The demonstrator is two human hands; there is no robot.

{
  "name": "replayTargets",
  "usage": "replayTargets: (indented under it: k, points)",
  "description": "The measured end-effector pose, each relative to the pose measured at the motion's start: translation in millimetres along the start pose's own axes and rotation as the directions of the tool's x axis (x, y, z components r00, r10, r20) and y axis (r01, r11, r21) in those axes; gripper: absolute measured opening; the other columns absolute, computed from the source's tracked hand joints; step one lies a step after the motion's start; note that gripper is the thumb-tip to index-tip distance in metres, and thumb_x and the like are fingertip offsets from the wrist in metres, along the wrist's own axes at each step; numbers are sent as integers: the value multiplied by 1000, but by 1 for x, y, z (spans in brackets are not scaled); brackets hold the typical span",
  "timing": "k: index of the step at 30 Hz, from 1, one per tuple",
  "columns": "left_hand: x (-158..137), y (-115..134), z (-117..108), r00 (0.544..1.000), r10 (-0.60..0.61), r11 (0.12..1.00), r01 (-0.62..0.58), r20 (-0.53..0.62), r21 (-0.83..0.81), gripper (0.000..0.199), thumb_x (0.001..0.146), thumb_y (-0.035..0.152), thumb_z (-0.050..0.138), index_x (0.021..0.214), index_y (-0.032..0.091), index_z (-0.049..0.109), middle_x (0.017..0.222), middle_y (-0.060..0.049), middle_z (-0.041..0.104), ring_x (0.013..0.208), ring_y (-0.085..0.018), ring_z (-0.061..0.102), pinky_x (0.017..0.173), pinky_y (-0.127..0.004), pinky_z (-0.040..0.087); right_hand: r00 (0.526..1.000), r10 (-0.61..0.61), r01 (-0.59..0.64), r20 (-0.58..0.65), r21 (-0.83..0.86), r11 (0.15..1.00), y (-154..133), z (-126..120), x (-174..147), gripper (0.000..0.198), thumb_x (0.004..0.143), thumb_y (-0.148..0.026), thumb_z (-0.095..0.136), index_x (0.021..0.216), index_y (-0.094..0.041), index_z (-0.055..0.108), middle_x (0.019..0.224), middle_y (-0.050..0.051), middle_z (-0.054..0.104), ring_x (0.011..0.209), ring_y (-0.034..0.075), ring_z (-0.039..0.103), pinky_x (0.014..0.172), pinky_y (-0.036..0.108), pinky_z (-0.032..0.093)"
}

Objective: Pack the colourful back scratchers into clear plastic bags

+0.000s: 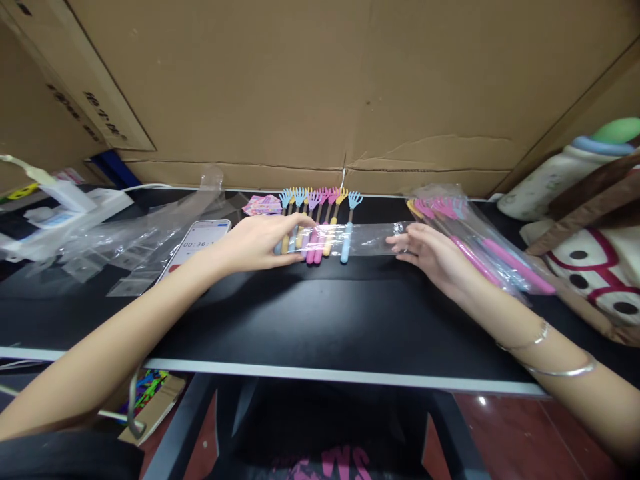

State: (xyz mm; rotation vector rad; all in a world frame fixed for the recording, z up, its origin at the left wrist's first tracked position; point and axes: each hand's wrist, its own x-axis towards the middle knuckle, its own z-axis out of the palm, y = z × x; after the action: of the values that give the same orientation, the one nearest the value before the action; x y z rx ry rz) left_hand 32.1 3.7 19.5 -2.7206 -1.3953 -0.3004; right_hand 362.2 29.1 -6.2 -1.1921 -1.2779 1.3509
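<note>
Left hand [273,241] at one end of a clear plastic sleeve [373,241], right hand [425,248] at the other (can't tell if either's pinching). Sleeve's mid-frame, over the back scratchers [330,196]; phone [204,235] left of centre, bagged scratchers [473,257] at right.

We are holding a narrow, clear plastic sleeve [373,241] crosswise, wrinkling and catching light, and its film is passing over colored handles that are showing through. Beneath it, we are seeing a tight row of hand-shaped back scratchers [315,200] in light blue, yellow, purple and pink, lying with claws pointing away and handles nearer us, while one light-blue scratcher [355,199] is lying slightly apart at the row's right.
</note>
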Motion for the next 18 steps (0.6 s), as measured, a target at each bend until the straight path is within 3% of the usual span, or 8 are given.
replayTargets:
  k: [4, 8, 14, 18]
  points:
    - [0, 1, -1, 999, 6, 1000, -7, 42, 2, 56, 94, 54, 49, 141, 25, 44, 132, -6, 66, 112, -23, 66, 85, -27, 48, 996, -41, 38, 78, 38, 999, -3, -1, -1, 24, 89, -49, 56, 83, -26, 57, 94, 2, 77, 110, 23, 65, 96, 38, 45]
    - [0, -1, 0, 997, -4, 1000, 4, 82, 7, 54, 95, 55, 48, 142, 29, 45, 127, -3, 68, 104, -21, 67, 84, -27, 46, 982, -120, 122, 146, -3, 993, -6, 4, -6, 33, 94, -53, 45, 94, -27, 64, 108, 3, 76, 120, 25, 62, 102, 43, 43]
    - [0, -4, 1, 996, -9, 1000, 9, 92, 0, 59, 95, 58, 46, 146, 28, 41, 120, -3, 70, 102, -21, 67, 80, -25, 44, 965, -221, 241, 145, -143, 960, -2, 5, -6, 32, 95, -50, 50, 107, -27, 67, 104, 4, 77, 116, 24, 65, 101, 40, 44]
    - [0, -4, -2, 995, -34, 999, 36, 98, -9, 61, 94, 58, 48, 146, 28, 42, 110, -3, 71, 92, -19, 68, 74, -24, 42, 967, -220, 242, 126, -200, 950, 2, 1, -3, 39, 94, -56, 52, 112, -26, 70, 96, 5, 78, 112, 25, 67, 98, 39, 47]
